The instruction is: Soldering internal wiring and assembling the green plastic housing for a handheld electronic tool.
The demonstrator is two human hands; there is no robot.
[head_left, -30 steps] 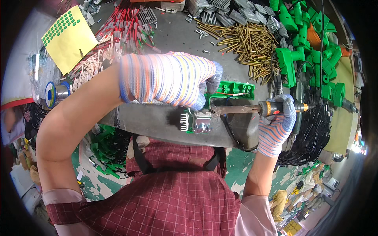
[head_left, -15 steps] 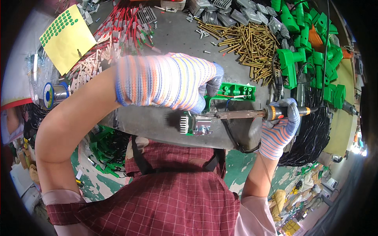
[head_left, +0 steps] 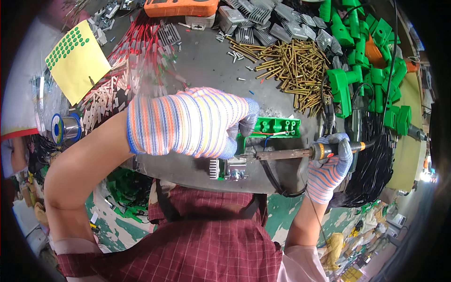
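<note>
My right hand [head_left: 330, 162], in a striped knit glove, is wrapped round the handle of a soldering iron [head_left: 286, 153]. The iron lies almost level and its tip points left, close under my left fingertips. My left hand [head_left: 188, 123], gloved alike, bends over a green plastic housing [head_left: 277, 128] with its fingers pinched together; what they hold is hidden. Red, white and blue wires run inside the housing. Just below my left fingers, a shiny metal part [head_left: 236, 170] sits beside a finned heat sink [head_left: 214, 169] at the table's near edge.
Brass-coloured screws [head_left: 300, 68] are heaped at the far middle, with grey heat sinks [head_left: 282, 30] behind. Green housings [head_left: 340, 89] pile up at right, beside black cables [head_left: 369, 169]. Red wires [head_left: 145, 51], a yellow sheet [head_left: 77, 61] and a solder spool [head_left: 66, 127] lie left.
The view has shifted, so the bench sits lower in the picture and an orange case shows at the top. My hands and the iron keep nearly the same place over the work.
</note>
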